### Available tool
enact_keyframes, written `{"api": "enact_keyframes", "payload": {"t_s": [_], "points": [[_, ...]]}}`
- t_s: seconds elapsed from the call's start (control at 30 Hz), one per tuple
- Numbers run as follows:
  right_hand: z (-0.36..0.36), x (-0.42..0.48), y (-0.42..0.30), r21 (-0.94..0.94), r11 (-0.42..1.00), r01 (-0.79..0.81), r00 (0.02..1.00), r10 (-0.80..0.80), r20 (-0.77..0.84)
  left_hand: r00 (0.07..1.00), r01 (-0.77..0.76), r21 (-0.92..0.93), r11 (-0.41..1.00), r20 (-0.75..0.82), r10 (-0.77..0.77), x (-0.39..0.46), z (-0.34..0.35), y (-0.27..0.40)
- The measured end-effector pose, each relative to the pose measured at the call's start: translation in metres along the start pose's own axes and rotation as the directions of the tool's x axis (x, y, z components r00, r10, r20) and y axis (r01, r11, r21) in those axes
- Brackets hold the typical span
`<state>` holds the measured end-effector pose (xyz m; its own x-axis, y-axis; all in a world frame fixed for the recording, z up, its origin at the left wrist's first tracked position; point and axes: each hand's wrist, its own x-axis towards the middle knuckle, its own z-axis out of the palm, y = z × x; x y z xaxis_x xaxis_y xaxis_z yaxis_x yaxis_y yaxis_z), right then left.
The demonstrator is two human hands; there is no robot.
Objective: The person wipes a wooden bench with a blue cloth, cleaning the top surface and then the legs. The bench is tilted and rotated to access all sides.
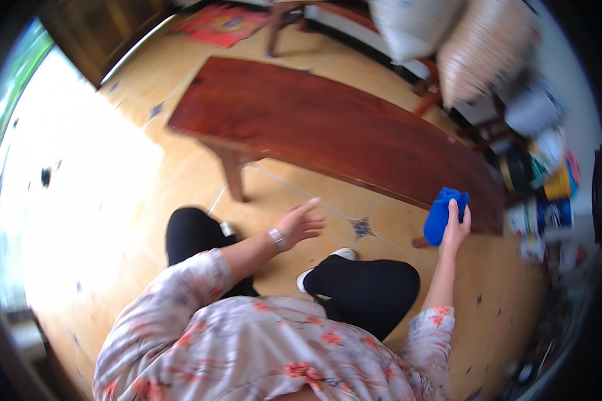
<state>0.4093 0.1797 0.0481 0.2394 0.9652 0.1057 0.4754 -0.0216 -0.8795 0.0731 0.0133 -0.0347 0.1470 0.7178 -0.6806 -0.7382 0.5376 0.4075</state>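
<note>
In my right hand (455, 231) is a bunched blue cloth (437, 216), gripped near the right end of a long reddish-brown wooden bench (301, 118). Whether the cloth touches the bench top I cannot tell. My left hand (300, 223) hangs free in the air above the tiled floor, short of the bench's near edge, its fingers apart and nothing in them. A light-coloured band (277, 238) circles the left wrist. The bench stretches across in front of my knees, and one leg (232, 175) shows below its left end.
Filled sacks (486, 55) rest on wooden furniture at the upper right. Several containers (554, 215) crowd the right wall. A red patterned mat (226, 24) lies at the back by a wooden door (108, 32). Bright light falls across the tiled floor (195, 95) at left.
</note>
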Motion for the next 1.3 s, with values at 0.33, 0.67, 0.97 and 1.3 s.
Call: {"api": "enact_keyframes", "payload": {"t_s": [0.33, 0.67, 0.97, 1.3], "points": [[0.118, -0.096, -0.058, -0.22, 0.837, 0.501, 0.778, -0.325, 0.538, 0.965, -0.092, 0.053, 0.994, 0.252, 0.076, 0.012, -0.009, -0.007], [0.192, -0.186, -0.096, 0.116, 0.952, 0.283, 0.352, -0.216, 0.911, 0.885, -0.206, -0.232, 0.951, 0.37, 0.282, -0.033, -0.053, 0.007], [0.13, -0.133, -0.101, 0.096, 0.822, 0.561, 0.684, -0.526, 0.506, 0.871, 0.033, -0.215, 0.976, 0.485, 0.077, -0.022, -0.082, -0.031], [0.056, -0.032, -0.038, -0.176, 0.887, 0.427, 0.904, -0.423, 0.066, 0.879, -0.023, -0.242, 0.97, 0.458, 0.135, -0.03, -0.066, -0.016]]}}
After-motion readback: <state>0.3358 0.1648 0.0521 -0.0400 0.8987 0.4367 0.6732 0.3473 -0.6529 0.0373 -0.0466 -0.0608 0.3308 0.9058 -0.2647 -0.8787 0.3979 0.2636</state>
